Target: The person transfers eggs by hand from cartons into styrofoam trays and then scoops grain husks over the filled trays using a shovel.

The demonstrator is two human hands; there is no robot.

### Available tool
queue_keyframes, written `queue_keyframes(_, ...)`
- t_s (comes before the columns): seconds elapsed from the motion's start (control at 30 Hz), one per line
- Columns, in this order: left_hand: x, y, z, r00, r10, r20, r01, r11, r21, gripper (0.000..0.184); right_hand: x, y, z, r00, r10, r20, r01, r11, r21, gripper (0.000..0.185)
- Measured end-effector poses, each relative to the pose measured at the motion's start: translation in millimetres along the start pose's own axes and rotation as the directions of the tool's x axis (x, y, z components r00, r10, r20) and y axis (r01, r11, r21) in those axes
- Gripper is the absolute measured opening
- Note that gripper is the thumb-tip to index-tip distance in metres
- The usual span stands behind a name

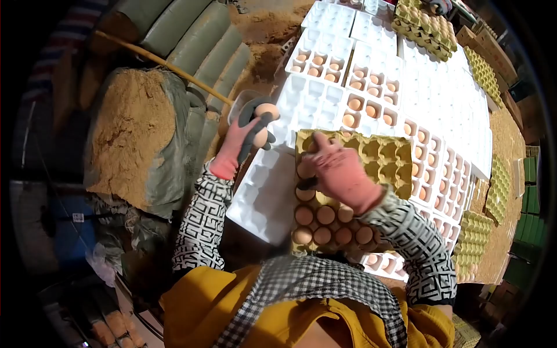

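My left hand (pixel 239 138), in a pink glove with grey fingers, is closed around brown eggs (pixel 267 111), two of which show, above the white foam egg trays. My right hand (pixel 342 177), in a matching glove, reaches over a yellow-green pulp egg tray (pixel 386 153). Its fingers are curled about an egg (pixel 305 169) near that tray's left edge; the palm hides part of the grip. Brown eggs (pixel 326 215) fill the near rows of the pulp tray, while cups at its far right hold none. The pulp tray rests over the foam trays.
White foam trays (pixel 313 95) cover the table, several with eggs in their cups. Stacked pulp trays with eggs (pixel 426 26) stand at the far end, and more pulp trays (pixel 473 238) lie on the right. Left are a sawdust-filled bag (pixel 133 133) and a wooden pole (pixel 168 68).
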State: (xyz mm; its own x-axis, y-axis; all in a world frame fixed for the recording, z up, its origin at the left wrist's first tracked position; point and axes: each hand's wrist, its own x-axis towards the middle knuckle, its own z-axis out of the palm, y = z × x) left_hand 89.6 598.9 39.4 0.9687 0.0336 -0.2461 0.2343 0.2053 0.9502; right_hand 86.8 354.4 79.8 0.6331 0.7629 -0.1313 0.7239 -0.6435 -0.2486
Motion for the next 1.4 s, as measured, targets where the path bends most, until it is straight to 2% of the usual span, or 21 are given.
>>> queue_keyframes(0.03,16,-4,-3,0.998,0.065,-0.005,-0.064,0.997,0.051,0.042,10,-5,7,0.995,-0.002,0.104,0.025,0.974,-0.224,0.028)
queue_keyframes(0.07,36,-15,-8,0.987,0.158,-0.028,-0.153,0.980,0.127,0.037,13,3,21,0.992,-0.124,-0.023,0.116,0.968,-0.225,0.021)
queue_keyframes(0.17,86,-20,-12,0.946,0.324,-0.009,-0.298,0.879,0.372,0.034,28,9,16,0.974,-0.192,0.118,0.216,0.944,-0.249,0.037)
queue_keyframes(0.3,155,-39,-10,0.873,0.488,-0.014,-0.410,0.750,0.520,0.045,34,26,19,0.944,-0.318,0.090,0.330,0.891,-0.313,0.049)
queue_keyframes(0.43,187,-40,7,0.946,0.323,0.035,-0.250,0.656,0.713,0.059,48,59,-4,0.909,-0.395,0.137,0.346,0.895,0.281,0.058)
queue_keyframes(0.47,195,-51,8,0.940,0.330,0.084,-0.259,0.533,0.805,0.065,49,72,-8,0.945,-0.327,0.002,0.294,0.851,0.436,0.059)
queue_keyframes(0.5,206,-75,3,0.913,0.398,0.093,-0.326,0.570,0.755,0.069,54,82,-6,0.957,-0.215,-0.195,0.280,0.859,0.428,0.056)
queue_keyframes(0.57,193,-66,13,0.864,0.491,-0.115,-0.286,0.665,0.690,0.053,83,109,-4,0.976,-0.015,-0.216,0.100,0.915,0.390,0.049)
queue_keyframes(0.63,183,-64,16,0.825,0.435,-0.362,-0.350,0.895,0.277,0.047,124,132,12,0.965,-0.057,-0.254,0.102,0.980,0.168,0.048)
queue_keyframes(0.7,188,-83,10,0.777,0.559,-0.290,-0.426,0.806,0.412,0.041,153,164,40,0.961,-0.214,-0.178,0.230,0.970,0.075,0.047)
queue_keyframes(0.77,191,-96,5,0.793,0.599,-0.111,-0.427,0.676,0.601,0.041,165,176,53,0.985,-0.168,-0.026,0.166,0.984,-0.068,0.042)
queue_keyframes(0.83,182,-105,4,0.871,0.492,0.007,-0.290,0.501,0.816,0.040,172,168,64,0.926,-0.113,-0.361,0.143,0.988,0.059,0.038)
queue_keyframes(0.87,185,-107,2,0.860,0.510,0.026,-0.325,0.506,0.799,0.040,163,169,66,0.928,-0.050,-0.368,0.107,0.985,0.137,0.034)
queue_keyframes(0.97,177,-102,1,0.822,0.568,-0.027,-0.409,0.623,0.667,0.039,148,188,100,0.940,-0.139,-0.311,0.067,0.970,-0.232,0.039)
queue_keyframes(1.0,173,-101,0,0.787,0.612,-0.075,-0.431,0.633,0.643,0.038,146,193,100,0.956,-0.091,-0.279,0.047,0.986,-0.158,0.042)
queue_keyframes(1.1,127,-80,-12,0.814,0.578,-0.065,-0.416,0.657,0.629,0.038,127,188,65,0.944,-0.050,-0.327,0.076,0.995,0.065,0.040)
queue_keyframes(1.17,80,-73,-29,0.870,0.483,-0.093,-0.323,0.704,0.632,0.045,94,167,17,0.845,0.036,-0.534,0.137,0.950,0.280,0.037)
queue_keyframes(1.27,-19,-66,-70,0.968,0.249,-0.018,-0.075,0.356,0.931,0.080,6,135,-33,0.879,0.362,-0.311,0.010,0.637,0.771,0.040)
queue_keyframes(1.33,-77,-77,-80,0.983,-0.023,-0.183,0.184,0.184,0.965,0.101,-45,133,-22,0.900,0.336,-0.276,0.021,0.599,0.800,0.037)
queue_keyframes(1.37,-99,-103,-87,0.985,-0.069,-0.158,0.169,0.212,0.963,0.102,-63,113,-28,0.909,0.346,-0.231,-0.024,0.597,0.802,0.036)
queue_keyframes(1.4,-112,-129,-82,0.979,-0.050,-0.196,0.200,0.377,0.904,0.096,-78,112,-18,0.917,0.316,-0.245,-0.028,0.663,0.748,0.037)
